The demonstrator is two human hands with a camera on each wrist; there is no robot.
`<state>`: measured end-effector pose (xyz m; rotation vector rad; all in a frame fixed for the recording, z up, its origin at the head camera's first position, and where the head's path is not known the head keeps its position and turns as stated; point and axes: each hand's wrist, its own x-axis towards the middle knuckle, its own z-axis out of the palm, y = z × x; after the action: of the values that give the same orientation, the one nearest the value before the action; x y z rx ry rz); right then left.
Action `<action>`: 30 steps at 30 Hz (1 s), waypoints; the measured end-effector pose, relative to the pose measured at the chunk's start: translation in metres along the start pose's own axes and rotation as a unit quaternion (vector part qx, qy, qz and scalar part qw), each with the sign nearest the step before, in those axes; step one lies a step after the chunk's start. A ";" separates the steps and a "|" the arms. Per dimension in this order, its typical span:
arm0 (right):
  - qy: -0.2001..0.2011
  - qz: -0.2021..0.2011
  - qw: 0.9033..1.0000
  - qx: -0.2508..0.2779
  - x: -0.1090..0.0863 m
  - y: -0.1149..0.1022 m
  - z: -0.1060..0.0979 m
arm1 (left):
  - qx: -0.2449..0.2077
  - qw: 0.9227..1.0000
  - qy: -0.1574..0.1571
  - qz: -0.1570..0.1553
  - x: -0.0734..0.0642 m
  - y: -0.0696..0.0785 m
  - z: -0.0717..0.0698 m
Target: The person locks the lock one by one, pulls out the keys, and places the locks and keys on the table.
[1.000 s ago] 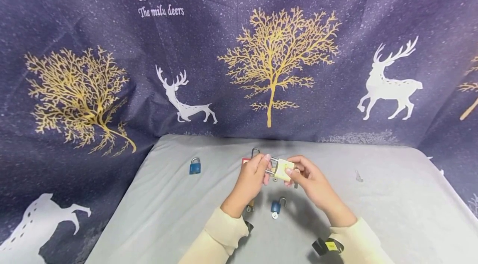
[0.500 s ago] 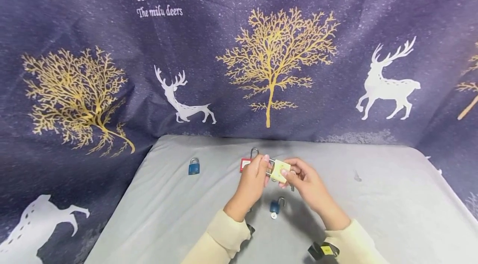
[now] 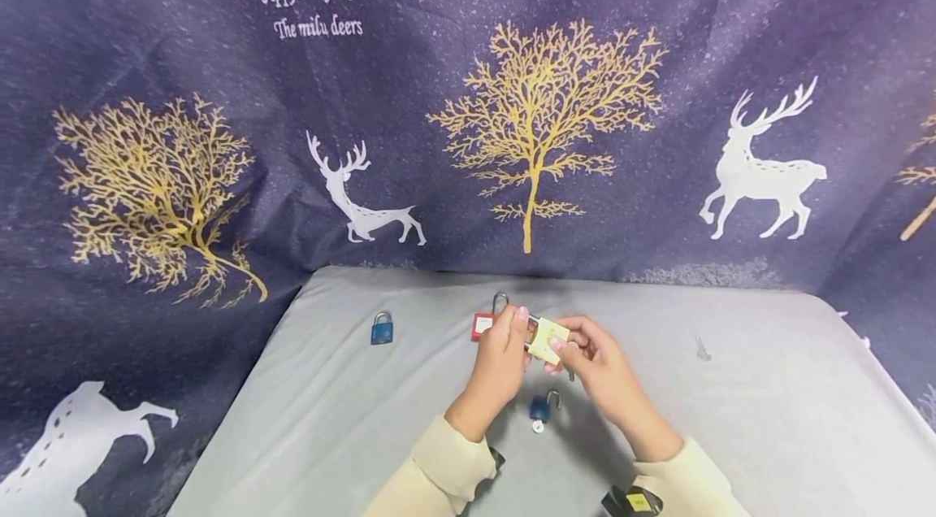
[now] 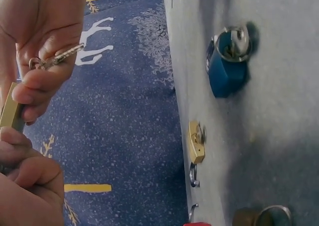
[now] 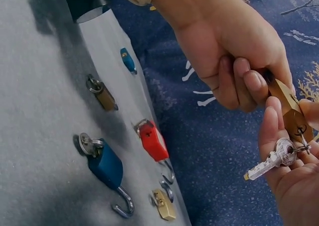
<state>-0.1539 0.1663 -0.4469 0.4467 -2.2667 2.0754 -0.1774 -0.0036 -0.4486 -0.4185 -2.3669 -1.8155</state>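
Note:
A brass padlock (image 3: 548, 341) is held up between both hands above the grey sheet. My left hand (image 3: 500, 358) grips it by the shackle, which the fingers partly cover. Thumb and fingers of my right hand (image 3: 603, 371) pinch the padlock's body at its other end. In the right wrist view, a silver key (image 5: 271, 161) hangs on a ring beside the keyhole end, against the right fingers. Whether the shackle is latched is hidden by the left hand. Below the hands lies a blue padlock (image 3: 539, 410) with its shackle swung out and keys attached.
A red padlock (image 3: 482, 326) with a raised shackle lies behind the left hand. Farther left is a blue padlock (image 3: 382, 331). Two brass padlocks, one (image 5: 102, 94) nearer and one (image 5: 163, 204) farther, rest on the sheet. Loose keys (image 3: 703, 349) lie at right.
The padlock body and right hand have shifted slightly left and down, closer to the left hand, so less shackle shows. The left hand has moved slightly right, uncovering the red padlock.

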 end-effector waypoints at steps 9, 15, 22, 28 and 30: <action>-0.006 0.003 0.999 0.032 -0.002 0.004 0.005 | -0.014 0.999 0.020 -0.021 -0.006 -0.004 0.006; -0.002 0.002 1.000 0.031 -0.004 0.003 0.006 | -0.022 0.999 0.020 -0.032 -0.006 0.000 0.006; 0.007 0.004 0.999 0.032 -0.004 -0.002 0.011 | -0.017 0.999 -0.020 -0.032 0.002 0.005 -0.006; 0.040 0.028 0.999 0.010 -0.003 -0.006 0.012 | -0.056 0.996 -0.049 -0.042 0.005 0.009 -0.011; 0.039 0.033 0.999 0.015 -0.003 -0.008 0.011 | -0.062 0.996 -0.055 -0.044 0.007 0.009 -0.012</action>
<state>-0.1477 0.1553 -0.4413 0.2909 -2.2397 2.1197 -0.1820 -0.0124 -0.4356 -0.4455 -2.3853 -2.0373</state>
